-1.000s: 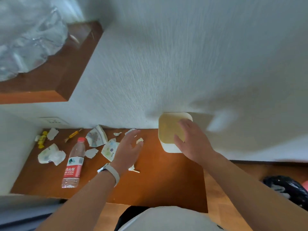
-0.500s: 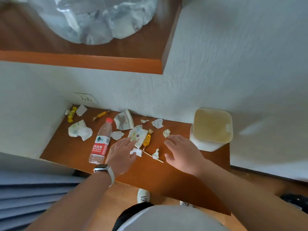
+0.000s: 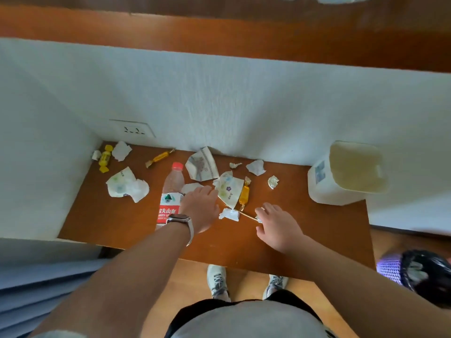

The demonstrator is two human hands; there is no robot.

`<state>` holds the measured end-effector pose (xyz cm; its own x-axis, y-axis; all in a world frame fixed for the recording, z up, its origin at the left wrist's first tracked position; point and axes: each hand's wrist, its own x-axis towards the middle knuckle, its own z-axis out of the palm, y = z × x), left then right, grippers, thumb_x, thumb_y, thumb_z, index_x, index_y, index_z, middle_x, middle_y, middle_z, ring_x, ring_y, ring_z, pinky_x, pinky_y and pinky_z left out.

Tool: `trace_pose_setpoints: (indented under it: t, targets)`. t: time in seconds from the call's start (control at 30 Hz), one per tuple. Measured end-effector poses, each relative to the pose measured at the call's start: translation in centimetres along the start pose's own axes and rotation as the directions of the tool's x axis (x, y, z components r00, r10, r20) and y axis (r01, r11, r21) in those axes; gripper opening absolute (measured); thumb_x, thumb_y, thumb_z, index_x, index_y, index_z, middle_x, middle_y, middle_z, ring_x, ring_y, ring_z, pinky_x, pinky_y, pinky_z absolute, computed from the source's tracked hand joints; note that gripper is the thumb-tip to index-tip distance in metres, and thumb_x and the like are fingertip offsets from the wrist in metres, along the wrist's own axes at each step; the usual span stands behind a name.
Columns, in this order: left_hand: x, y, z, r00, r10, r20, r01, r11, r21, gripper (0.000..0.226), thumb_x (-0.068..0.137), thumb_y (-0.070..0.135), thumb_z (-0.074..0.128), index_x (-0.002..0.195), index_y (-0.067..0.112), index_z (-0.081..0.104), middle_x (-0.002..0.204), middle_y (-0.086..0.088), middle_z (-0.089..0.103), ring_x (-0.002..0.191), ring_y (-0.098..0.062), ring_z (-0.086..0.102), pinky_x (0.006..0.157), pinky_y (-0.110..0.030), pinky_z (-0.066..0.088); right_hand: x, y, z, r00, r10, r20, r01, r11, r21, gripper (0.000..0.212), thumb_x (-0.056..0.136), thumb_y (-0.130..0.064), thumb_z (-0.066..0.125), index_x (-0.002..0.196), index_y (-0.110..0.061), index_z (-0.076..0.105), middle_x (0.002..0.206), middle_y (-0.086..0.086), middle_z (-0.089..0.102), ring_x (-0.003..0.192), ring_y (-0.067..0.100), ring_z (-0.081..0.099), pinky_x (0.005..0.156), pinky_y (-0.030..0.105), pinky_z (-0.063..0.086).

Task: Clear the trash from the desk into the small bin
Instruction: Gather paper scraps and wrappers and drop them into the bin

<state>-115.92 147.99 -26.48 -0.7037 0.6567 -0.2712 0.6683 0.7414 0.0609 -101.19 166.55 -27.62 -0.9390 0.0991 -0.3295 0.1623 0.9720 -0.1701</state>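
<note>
The trash lies all over the brown worktop (image 3: 122,223). The small bin (image 3: 324,186) stands well apart from most of it, at the far right corner by the wall, with its top open. The left hand (image 3: 201,208) is flat with its fingers spread and holds nothing. It rests beside the bottle (image 3: 172,191), with its fingertips at a white paper scrap (image 3: 192,187). The right hand (image 3: 275,223) reaches down to one end of the thin stick (image 3: 246,215). Its fingers are loosely bent there, but I cannot tell if they are pinching the stick. The flowered wrapper (image 3: 229,189) and the crumpled tissue (image 3: 229,214) look very light and soft, so a gentle pinch or a scoop in the palm should lift them (a quick move could blow them away). The stick looks thin and lies flat, so it may be hard to get under; sliding a fingertip under one end should help. The orange candy (image 3: 244,195) has a shiny skin that may slip, so its twisted end looks best to grab. The bottle looks almost empty and light, and I would hold it around the middle.
</note>
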Motion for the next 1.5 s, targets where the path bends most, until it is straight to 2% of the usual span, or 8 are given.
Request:
trace_pose_setpoints:
  t: [0.2, 0.37, 0.6, 0.73, 0.83, 0.9, 1.2, 1.5]
  targets:
    - [2.1, 0.6, 0.2, 0.988, -0.154, 0.006, 0.152, 0.969, -0.195, 0.049, 0.099, 0.044, 0.046, 0.141, 0.02, 0.043, 0.126, -0.004, 0.064, 0.107, -0.025, 0.061, 0.078, -0.034, 0.049, 0.4, -1.4, 1.7, 0.99, 0.14, 0.012, -0.14, 0.988, 0.063, 0.036, 0.098, -0.03, 0.049, 0.132, -0.019, 0.049, 0.13, 0.002, 0.054, 0.115, 0.019, 0.054, 0.091, 0.029, 0.048]
    - [3.9, 0.4, 0.9, 0.973, -0.23, 0.017, 0.223, 0.919, -0.326, 0.047, 0.099, 0.045, 0.046, 0.139, 0.02, 0.045, 0.128, -0.006, 0.064, 0.108, -0.029, 0.064, 0.08, -0.039, 0.054, 0.2, -1.6, 2.4, 0.973, 0.229, 0.03, -0.231, 0.966, 0.118, 0.026, 0.097, -0.017, 0.041, 0.12, -0.018, 0.053, 0.111, 0.002, 0.057, 0.098, 0.018, 0.054, 0.081, 0.03, 0.05]
    - [4.9, -0.6, 1.2, 0.99, -0.109, 0.085, 0.126, 0.964, -0.232, 0.031, 0.103, 0.024, 0.047, 0.132, 0.016, 0.054, 0.112, -0.011, 0.058, 0.102, -0.025, 0.06, 0.079, -0.029, 0.054, -0.8, -1.4, 3.6, 0.949, 0.31, 0.051, -0.314, 0.929, 0.196, 0.02, 0.095, -0.012, 0.04, 0.108, -0.019, 0.053, 0.1, 0.001, 0.054, 0.09, 0.019, 0.055, 0.076, 0.034, 0.05]
    - [4.5, -0.2, 0.7, 0.967, -0.246, 0.073, 0.251, 0.853, -0.457, 0.025, 0.101, 0.03, 0.048, 0.112, 0.01, 0.06, 0.096, -0.008, 0.063, 0.086, -0.021, 0.062, 0.065, -0.027, 0.05, -1.1, -1.1, 3.7, 0.948, 0.317, 0.032, -0.316, 0.921, 0.227, 0.014, 0.092, -0.012, 0.043, 0.1, -0.017, 0.054, 0.095, 0.002, 0.051, 0.085, 0.022, 0.053, 0.071, 0.036, 0.048]
    - [4.0, 0.2, 0.3, 0.95, -0.312, 0.018, 0.287, 0.849, -0.443, 0.023, 0.098, 0.034, 0.049, 0.096, 0.013, 0.057, 0.086, -0.004, 0.064, 0.074, -0.018, 0.057, 0.052, -0.022, 0.032, -1.3, -0.7, 3.1, 0.953, 0.304, -0.005, -0.294, 0.925, 0.24, 0.011, 0.091, -0.012, 0.046, 0.095, -0.016, 0.054, 0.09, 0.001, 0.051, 0.079, 0.02, 0.052, 0.068, 0.035, 0.05]
    - [3.4, 0.3, -0.2, 0.94, -0.341, 0.019, 0.311, 0.83, -0.464, 0.023, 0.098, 0.035, 0.051, 0.1, 0.014, 0.06, 0.089, -0.004, 0.066, 0.076, -0.018, 0.059, 0.054, -0.022, 0.036, -1.3, -0.2, 2.6, 0.954, 0.299, -0.028, -0.282, 0.924, 0.259, 0.01, 0.091, -0.012, 0.046, 0.093, -0.016, 0.055, 0.089, 0.0, 0.052, 0.076, 0.019, 0.052, 0.068, 0.035, 0.05]
    - [3.1, 4.9, -4.0, 0.956, -0.285, -0.068, 0.191, 0.782, -0.593, 0.029, 0.098, 0.041, 0.053, 0.102, 0.014, 0.063, 0.092, 0.0, 0.066, 0.082, -0.015, 0.06, 0.058, -0.021, 0.039, -2.9, 2.7, -2.5, 0.93, 0.287, -0.228, -0.199, 0.918, 0.343, 0.01, 0.089, -0.015, 0.056, 0.097, -0.017, 0.061, 0.089, -0.003, 0.058, 0.074, 0.015, 0.054, 0.067, 0.035, 0.054]
    - [6.7, 14.0, -10.1, 0.978, -0.141, -0.152, 0.018, 0.786, -0.618, 0.019, 0.094, 0.044, 0.053, 0.096, 0.026, 0.057, 0.094, 0.008, 0.064, 0.082, -0.011, 0.06, 0.062, -0.027, 0.047, -6.2, 9.6, -11.3, 0.769, 0.43, -0.473, -0.211, 0.87, 0.446, 0.005, 0.089, -0.011, 0.059, 0.091, -0.012, 0.063, 0.094, -0.001, 0.06, 0.075, 0.015, 0.051, 0.062, 0.034, 0.051]
